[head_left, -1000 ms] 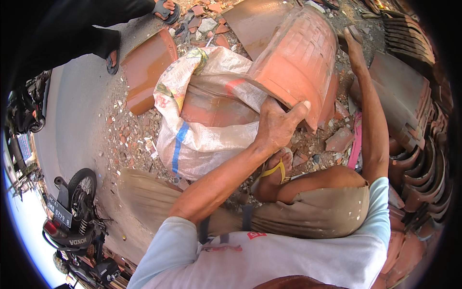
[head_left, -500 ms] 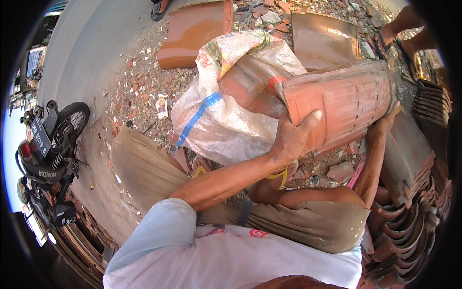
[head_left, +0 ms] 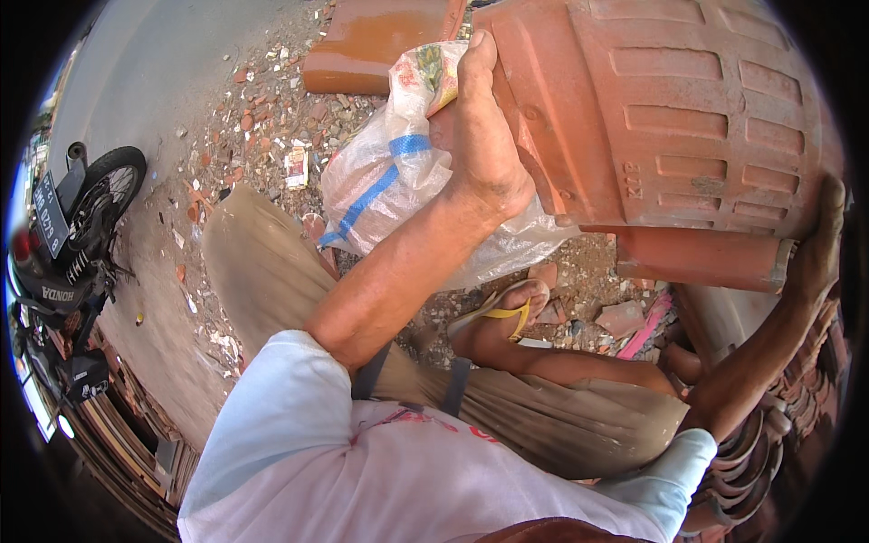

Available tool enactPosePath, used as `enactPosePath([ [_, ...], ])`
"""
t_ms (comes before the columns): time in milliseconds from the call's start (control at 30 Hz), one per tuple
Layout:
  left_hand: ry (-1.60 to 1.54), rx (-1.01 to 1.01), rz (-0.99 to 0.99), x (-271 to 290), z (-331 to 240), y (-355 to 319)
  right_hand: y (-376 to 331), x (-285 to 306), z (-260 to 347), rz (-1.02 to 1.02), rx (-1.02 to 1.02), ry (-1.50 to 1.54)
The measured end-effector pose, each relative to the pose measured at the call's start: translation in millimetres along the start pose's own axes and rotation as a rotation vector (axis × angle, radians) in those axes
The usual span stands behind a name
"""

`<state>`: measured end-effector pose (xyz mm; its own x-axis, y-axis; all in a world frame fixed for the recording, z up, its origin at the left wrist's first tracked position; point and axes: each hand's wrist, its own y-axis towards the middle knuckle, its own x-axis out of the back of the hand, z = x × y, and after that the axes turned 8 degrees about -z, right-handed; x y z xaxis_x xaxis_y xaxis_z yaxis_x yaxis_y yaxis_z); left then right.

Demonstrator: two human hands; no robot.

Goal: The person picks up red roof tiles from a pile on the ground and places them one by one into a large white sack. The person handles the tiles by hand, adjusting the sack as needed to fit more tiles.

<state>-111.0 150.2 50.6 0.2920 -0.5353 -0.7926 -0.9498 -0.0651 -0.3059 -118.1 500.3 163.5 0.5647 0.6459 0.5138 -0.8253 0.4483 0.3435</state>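
Note:
A large reddish clay roof tile (head_left: 665, 113), its ribbed underside toward me, is held up between my hands and fills the upper right. My left hand (head_left: 489, 145) grips its left edge, thumb pointing up; the fingers are hidden behind the tile. At the lower right edge, my right hand (head_left: 819, 240) is closed around the tile's end. Another reddish tile (head_left: 701, 257) shows just below the held one; what supports it cannot be seen. The crumpled white woven sack (head_left: 389, 204) with blue stripes lies behind my left forearm, partly covered.
A glossy brown tile (head_left: 371, 50) lies on rubble at the top. Stacked curved tiles (head_left: 742, 462) stand by my right arm. My sandalled foot (head_left: 507, 312) is below the sack, near a pink strip (head_left: 647, 324). A parked motorcycle (head_left: 72, 244) stands left beside the road.
Both hands have raised the tile up and toward me, and its underside has turned more to face me. More of the sack is now hidden. The view has shifted slightly.

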Motion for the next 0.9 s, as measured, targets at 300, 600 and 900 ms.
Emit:
enactPosePath([
  [300, -0.075, -0.022, 0.121, 21, -67, 37, -33, -103, 23, 0.052, 0.146, 0.030],
  [600, 0.232, 0.129, -0.158, 77, -55, 11, -83, -132, -20, 0.230, -0.103, 0.019],
  [900, 1.134, -0.256, -0.134, 132, -76, 8, -90, -118, -45, 0.290, -0.032, -0.073],
])
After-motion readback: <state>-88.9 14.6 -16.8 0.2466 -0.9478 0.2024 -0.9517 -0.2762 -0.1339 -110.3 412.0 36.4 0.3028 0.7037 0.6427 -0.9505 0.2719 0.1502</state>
